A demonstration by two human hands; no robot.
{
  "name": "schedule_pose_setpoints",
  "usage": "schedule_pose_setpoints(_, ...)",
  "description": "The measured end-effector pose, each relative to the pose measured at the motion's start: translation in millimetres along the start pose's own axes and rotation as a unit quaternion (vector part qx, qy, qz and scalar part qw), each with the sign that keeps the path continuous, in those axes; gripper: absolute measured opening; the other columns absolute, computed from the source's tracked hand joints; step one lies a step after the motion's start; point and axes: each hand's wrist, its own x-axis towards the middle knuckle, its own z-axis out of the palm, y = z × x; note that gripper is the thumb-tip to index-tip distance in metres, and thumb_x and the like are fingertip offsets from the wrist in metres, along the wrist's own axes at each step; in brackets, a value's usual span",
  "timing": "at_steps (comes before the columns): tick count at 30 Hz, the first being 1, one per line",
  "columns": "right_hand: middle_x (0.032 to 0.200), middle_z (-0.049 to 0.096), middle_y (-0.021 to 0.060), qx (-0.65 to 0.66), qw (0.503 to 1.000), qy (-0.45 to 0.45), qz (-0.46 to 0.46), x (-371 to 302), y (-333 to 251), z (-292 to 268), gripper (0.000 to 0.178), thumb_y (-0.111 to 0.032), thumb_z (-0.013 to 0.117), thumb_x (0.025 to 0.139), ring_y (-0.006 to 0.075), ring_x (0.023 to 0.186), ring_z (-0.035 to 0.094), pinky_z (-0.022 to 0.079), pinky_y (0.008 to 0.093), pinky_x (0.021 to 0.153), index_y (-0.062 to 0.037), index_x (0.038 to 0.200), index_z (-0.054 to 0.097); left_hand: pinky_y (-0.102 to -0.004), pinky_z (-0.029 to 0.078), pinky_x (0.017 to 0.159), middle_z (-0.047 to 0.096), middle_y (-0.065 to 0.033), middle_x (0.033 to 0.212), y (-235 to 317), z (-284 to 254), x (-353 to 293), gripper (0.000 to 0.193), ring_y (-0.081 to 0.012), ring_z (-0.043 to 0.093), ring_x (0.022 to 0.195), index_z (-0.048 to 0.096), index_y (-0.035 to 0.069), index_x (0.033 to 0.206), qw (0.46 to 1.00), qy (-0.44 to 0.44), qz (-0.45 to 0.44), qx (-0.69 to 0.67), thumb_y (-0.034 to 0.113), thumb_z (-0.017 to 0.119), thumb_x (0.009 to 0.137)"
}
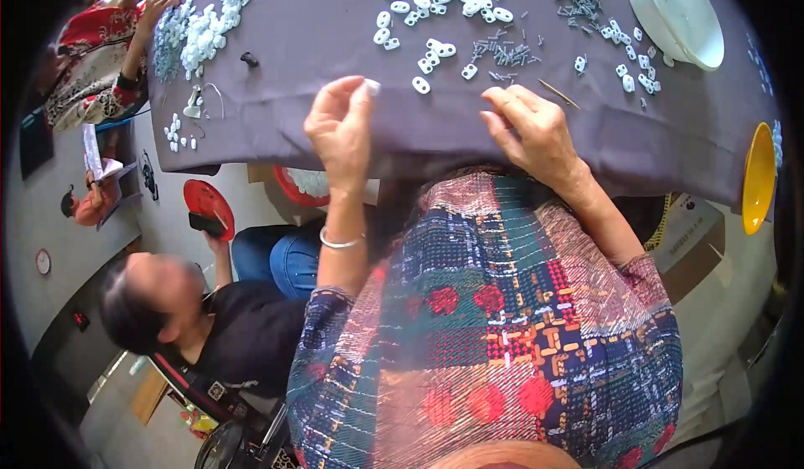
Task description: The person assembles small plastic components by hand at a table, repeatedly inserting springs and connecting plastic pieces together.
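Two hands work at the near edge of a grey-clothed table (276, 134): left hand (342, 130) pinches a small white piece (373, 86); right hand (534, 130) rests, fingers loosely curled, empty.

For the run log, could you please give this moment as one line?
left hand: pinching white piece | right hand: on grey cloth | white bowl: right

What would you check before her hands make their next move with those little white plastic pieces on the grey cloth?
1. Left hand pinches a small white plastic piece: ok.
2. Right hand holds something: cannot tell.
3. More white oval two-hole pieces lie on the grey cloth ahead: ok.
4. Small grey metal pins lie loose beyond the right hand: ok.
5. White round bowl stands apart from both hands: ok.
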Motion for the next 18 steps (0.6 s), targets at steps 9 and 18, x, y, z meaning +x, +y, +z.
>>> schedule_pose_setpoints(9, 0.072, 0.056, 0.0113, -0.021, 0.999, -0.005, 0.029, -4.6, 6.0, -2.4, 0.016, 0.002, 0.062, 0.075, 0.0225, 0.058, 0.055, 0.045, 0.0304, 0.053, 0.0016, 0.091, 0.058, -0.0312, 0.042, 0.076, 0.060, -0.0049, 0.084, -10.5, -3.1, 35.3, 0.022, -0.0202, 0.052, 0.084, 0.067, 0.010, 0.087, 0.880, 0.034, 0.269, 0.390, 0.017, 0.074, 0.068)
schedule_pose_setpoints(18, 0.073, 0.056, 0.0113, -0.059, 0.998, 0.033, 0.020, 0.2, 4.7, -0.8, 0.017, 0.003, 0.062, 0.073, 0.0240, 0.060, 0.056, 0.045, 0.0316, 0.054, 0.0011, 0.090, 0.058, -0.0344, 0.042, 0.071, 0.057, -0.0066, 0.081, -17.8, 38.6, -11.2, 0.019, -0.0247, 0.051, 0.080, 0.062, 0.008, 0.081, 0.912, -0.060, 0.272, 0.302, 0.009, 0.073, 0.065)
